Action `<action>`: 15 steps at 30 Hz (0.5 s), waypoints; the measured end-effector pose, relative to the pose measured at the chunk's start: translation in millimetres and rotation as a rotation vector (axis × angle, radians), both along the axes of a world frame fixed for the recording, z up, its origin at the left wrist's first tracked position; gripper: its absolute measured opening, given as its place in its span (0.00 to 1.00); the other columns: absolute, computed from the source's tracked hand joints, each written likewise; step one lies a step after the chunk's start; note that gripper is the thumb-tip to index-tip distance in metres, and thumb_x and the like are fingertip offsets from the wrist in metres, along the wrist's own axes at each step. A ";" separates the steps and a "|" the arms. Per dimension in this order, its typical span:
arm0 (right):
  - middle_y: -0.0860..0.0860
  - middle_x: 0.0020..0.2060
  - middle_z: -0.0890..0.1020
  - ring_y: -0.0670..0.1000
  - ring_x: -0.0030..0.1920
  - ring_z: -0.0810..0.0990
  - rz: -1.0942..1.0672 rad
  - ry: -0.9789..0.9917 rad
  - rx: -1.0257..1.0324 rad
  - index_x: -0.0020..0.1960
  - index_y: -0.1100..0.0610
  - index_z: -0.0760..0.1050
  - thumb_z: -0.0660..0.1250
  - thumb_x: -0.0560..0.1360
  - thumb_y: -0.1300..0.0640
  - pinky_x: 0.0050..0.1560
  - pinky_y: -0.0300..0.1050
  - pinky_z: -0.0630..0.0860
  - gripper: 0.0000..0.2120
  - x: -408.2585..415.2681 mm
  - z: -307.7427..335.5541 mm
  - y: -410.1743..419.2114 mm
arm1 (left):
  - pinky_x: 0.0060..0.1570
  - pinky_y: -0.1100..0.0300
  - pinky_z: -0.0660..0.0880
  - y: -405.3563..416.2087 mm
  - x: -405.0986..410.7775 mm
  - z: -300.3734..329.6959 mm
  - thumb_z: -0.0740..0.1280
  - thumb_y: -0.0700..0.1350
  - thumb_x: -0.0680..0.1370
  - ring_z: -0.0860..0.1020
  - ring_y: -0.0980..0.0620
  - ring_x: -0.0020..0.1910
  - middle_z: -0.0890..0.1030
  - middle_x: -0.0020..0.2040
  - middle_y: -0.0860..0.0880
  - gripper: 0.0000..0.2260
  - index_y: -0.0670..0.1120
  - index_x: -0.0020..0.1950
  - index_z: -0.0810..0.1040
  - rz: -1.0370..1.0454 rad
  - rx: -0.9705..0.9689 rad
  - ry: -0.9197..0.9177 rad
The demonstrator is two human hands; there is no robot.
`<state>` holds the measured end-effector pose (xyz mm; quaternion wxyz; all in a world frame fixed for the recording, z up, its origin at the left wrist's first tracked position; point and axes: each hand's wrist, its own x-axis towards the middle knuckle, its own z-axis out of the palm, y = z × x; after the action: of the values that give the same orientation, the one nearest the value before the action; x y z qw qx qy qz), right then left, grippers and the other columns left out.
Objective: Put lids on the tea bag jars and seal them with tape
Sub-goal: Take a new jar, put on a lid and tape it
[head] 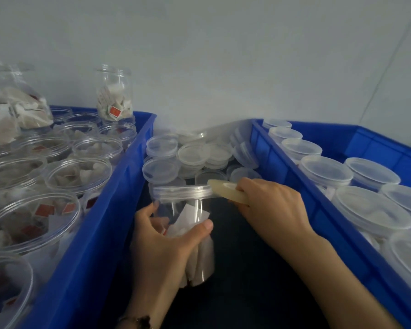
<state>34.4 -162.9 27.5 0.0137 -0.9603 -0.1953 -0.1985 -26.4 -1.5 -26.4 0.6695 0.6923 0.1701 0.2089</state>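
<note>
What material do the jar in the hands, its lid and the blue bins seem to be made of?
The jar looks like clear, glossy plastic: the tea bags show through its wall, though glass cannot be ruled out. Its lid seems a cloudier, see-through plastic with a ribbed edge. The blue bins look like opaque, rigid moulded plastic with a slight sheen.

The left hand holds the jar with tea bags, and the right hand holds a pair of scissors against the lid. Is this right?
Not quite. In the head view the right hand holds a roll of tape, not scissors, against the lid. The left hand does hold the jar with tea bags.
</note>
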 end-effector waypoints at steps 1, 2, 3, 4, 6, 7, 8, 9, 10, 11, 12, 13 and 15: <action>0.43 0.36 0.73 0.43 0.35 0.74 0.005 0.005 -0.001 0.48 0.47 0.70 0.58 0.79 0.45 0.35 0.38 0.71 0.06 1.7 1.2 0.1 | 0.38 0.62 0.67 0.1 0.2 0.8 0.70 0.67 0.41 0.73 0.59 0.46 0.72 0.49 0.58 0.51 0.59 0.64 0.64 -0.022 -0.033 0.005; 0.43 0.34 0.71 0.43 0.34 0.74 0.010 0.017 -0.005 0.47 0.47 0.70 0.57 0.79 0.45 0.35 0.38 0.71 0.07 2.9 1.7 0.1 | 0.37 0.62 0.67 0.6 0.4 1.4 0.70 0.66 0.41 0.74 0.58 0.46 0.73 0.49 0.57 0.49 0.60 0.62 0.64 -0.044 -0.061 0.008; 0.43 0.32 0.69 0.43 0.34 0.73 0.010 0.030 -0.012 0.46 0.47 0.70 0.57 0.79 0.44 0.35 0.38 0.71 0.08 3.9 2.3 0.0 | 0.37 0.62 0.67 0.7 0.7 2.3 0.71 0.66 0.42 0.75 0.58 0.46 0.73 0.49 0.57 0.47 0.60 0.60 0.64 -0.064 -0.081 0.010; 0.43 0.31 0.68 0.42 0.33 0.72 0.008 0.038 -0.019 0.46 0.47 0.69 0.56 0.79 0.44 0.34 0.38 0.70 0.09 4.6 2.7 0.0 | 0.37 0.62 0.68 1.1 0.9 3.1 0.71 0.65 0.42 0.75 0.58 0.46 0.74 0.49 0.56 0.46 0.61 0.59 0.64 -0.081 -0.099 0.012; 0.43 0.30 0.67 0.41 0.30 0.69 0.000 0.038 -0.030 0.43 0.46 0.67 0.56 0.79 0.43 0.30 0.35 0.65 0.09 5.0 5.0 -0.6 | 0.37 0.62 0.68 1.5 1.3 4.1 0.72 0.64 0.42 0.76 0.57 0.46 0.74 0.49 0.56 0.44 0.62 0.57 0.65 -0.108 -0.126 0.013; 0.43 0.30 0.66 0.41 0.29 0.67 -0.005 0.033 -0.039 0.43 0.46 0.65 0.56 0.79 0.43 0.29 0.34 0.62 0.09 4.7 6.6 -0.9 | 0.38 0.62 0.68 1.5 1.3 4.3 0.72 0.64 0.42 0.76 0.58 0.46 0.75 0.49 0.55 0.43 0.62 0.56 0.65 -0.122 -0.139 0.012; 0.43 0.30 0.66 0.41 0.29 0.66 -0.008 0.028 -0.050 0.43 0.45 0.65 0.56 0.79 0.43 0.28 0.34 0.60 0.09 4.2 7.7 -0.7 | 0.38 0.62 0.68 1.5 0.9 4.9 0.72 0.63 0.42 0.76 0.57 0.46 0.75 0.49 0.55 0.41 0.63 0.54 0.65 -0.134 -0.156 0.010; 0.43 0.30 0.66 0.41 0.29 0.66 -0.012 0.024 -0.058 0.43 0.46 0.65 0.56 0.79 0.43 0.28 0.34 0.60 0.09 3.8 8.7 -0.3 | 0.38 0.62 0.68 1.7 0.7 5.2 0.73 0.63 0.43 0.77 0.57 0.46 0.76 0.49 0.55 0.39 0.63 0.52 0.66 -0.147 -0.174 0.006; 0.43 0.30 0.66 0.42 0.30 0.67 -0.015 0.024 -0.064 0.44 0.46 0.66 0.56 0.79 0.43 0.29 0.35 0.61 0.09 4.1 9.6 0.4 | 0.38 0.62 0.69 2.4 0.7 5.4 0.74 0.62 0.43 0.77 0.56 0.46 0.76 0.49 0.54 0.37 0.62 0.50 0.67 -0.160 -0.190 0.000; 0.43 0.31 0.67 0.42 0.31 0.69 -0.018 0.025 -0.069 0.45 0.46 0.67 0.56 0.79 0.43 0.29 0.35 0.63 0.09 4.9 10.8 1.3 | 0.38 0.61 0.70 3.5 1.0 5.0 0.77 0.62 0.44 0.78 0.56 0.45 0.77 0.49 0.53 0.37 0.62 0.50 0.68 -0.171 -0.203 -0.007; 0.43 0.31 0.67 0.43 0.31 0.69 -0.019 0.025 -0.074 0.45 0.46 0.67 0.56 0.79 0.43 0.29 0.36 0.63 0.09 5.8 12.0 2.4 | 0.39 0.60 0.71 4.4 0.8 5.5 0.80 0.61 0.45 0.79 0.55 0.46 0.78 0.49 0.53 0.38 0.62 0.51 0.69 -0.181 -0.216 -0.012; 0.43 0.31 0.67 0.43 0.32 0.69 -0.017 0.027 -0.076 0.45 0.46 0.67 0.56 0.79 0.43 0.29 0.36 0.63 0.09 6.7 13.6 3.6 | 0.40 0.59 0.72 5.3 1.1 5.4 0.81 0.60 0.45 0.80 0.54 0.46 0.78 0.50 0.52 0.39 0.61 0.52 0.70 -0.195 -0.232 -0.016; 0.43 0.31 0.67 0.43 0.32 0.70 -0.007 0.042 -0.068 0.44 0.46 0.66 0.56 0.79 0.43 0.31 0.37 0.66 0.09 8.0 16.4 5.3 | 0.42 0.58 0.75 6.8 0.9 5.2 0.76 0.60 0.45 0.82 0.53 0.44 0.80 0.49 0.51 0.39 0.58 0.55 0.72 -0.240 -0.263 -0.028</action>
<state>42.4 -157.6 43.9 -0.0153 -0.9649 -0.1982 -0.1716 -25.5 5.2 -21.2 0.7767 0.6111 0.1028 0.1130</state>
